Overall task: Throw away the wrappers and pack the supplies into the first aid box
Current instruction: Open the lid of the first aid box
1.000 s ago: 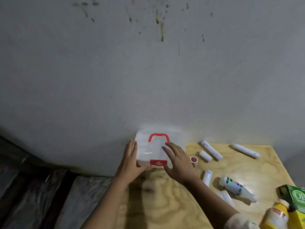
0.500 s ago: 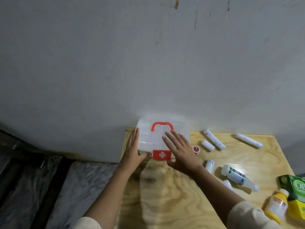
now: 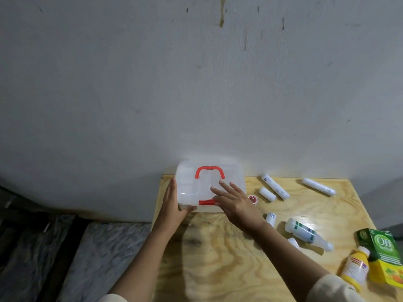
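Note:
A clear plastic first aid box (image 3: 231,173) with a red handle and red latch stands closed at the table's far left corner, against the wall. My left hand (image 3: 172,203) grips its left front corner. My right hand (image 3: 235,203) lies flat on the lid with fingers spread, over the latch's right end. Several white bandage rolls (image 3: 275,186) lie right of the box, one long roll (image 3: 318,186) farther right. A small red tape roll (image 3: 253,198) sits beside my right hand. A white bottle (image 3: 305,233) lies on its side.
A yellow bottle (image 3: 355,268) and a green and yellow carton (image 3: 386,251) lie at the plywood table's (image 3: 218,258) right front. A grey wall rises right behind the table. Left of the table is a drop to a grey marbled floor (image 3: 98,258).
The view has tilted down and nearer. The box's front now faces down more, so the red cross latch shows only as a strip. Both hands stay on the box.

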The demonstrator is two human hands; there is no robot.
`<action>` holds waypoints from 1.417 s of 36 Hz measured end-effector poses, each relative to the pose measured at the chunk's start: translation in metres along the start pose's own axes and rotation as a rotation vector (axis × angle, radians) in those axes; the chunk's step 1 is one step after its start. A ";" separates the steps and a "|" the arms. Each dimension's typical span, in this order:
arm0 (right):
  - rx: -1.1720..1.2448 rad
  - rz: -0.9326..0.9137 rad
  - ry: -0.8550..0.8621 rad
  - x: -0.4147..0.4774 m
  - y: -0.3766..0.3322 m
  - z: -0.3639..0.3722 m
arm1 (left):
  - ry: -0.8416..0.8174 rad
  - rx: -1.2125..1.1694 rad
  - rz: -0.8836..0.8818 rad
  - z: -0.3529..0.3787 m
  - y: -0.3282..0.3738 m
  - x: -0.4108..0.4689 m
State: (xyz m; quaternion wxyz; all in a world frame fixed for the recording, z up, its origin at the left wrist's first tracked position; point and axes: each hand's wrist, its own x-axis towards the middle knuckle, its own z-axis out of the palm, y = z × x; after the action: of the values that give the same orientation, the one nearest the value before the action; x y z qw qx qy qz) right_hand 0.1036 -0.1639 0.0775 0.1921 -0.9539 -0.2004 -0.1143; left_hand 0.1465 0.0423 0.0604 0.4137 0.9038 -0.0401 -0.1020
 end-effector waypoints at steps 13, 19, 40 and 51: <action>0.031 0.149 -0.023 0.001 -0.017 -0.014 | 0.009 -0.223 -0.070 0.008 -0.003 -0.011; 0.057 0.139 -0.026 0.010 -0.023 -0.038 | -0.002 -0.244 -0.029 0.011 -0.017 -0.011; -0.007 0.303 0.339 0.067 -0.004 -0.087 | -0.124 -0.074 0.043 0.009 -0.015 -0.042; -0.051 0.501 0.547 0.080 0.017 -0.075 | -0.134 -0.077 0.059 0.009 -0.018 -0.041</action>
State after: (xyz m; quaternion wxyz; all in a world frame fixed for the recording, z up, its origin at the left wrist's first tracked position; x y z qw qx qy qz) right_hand 0.1713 -0.1818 0.1629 0.2368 -0.9120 0.1011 -0.3193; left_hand 0.1045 0.0538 0.0476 0.4476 0.8766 -0.0905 -0.1517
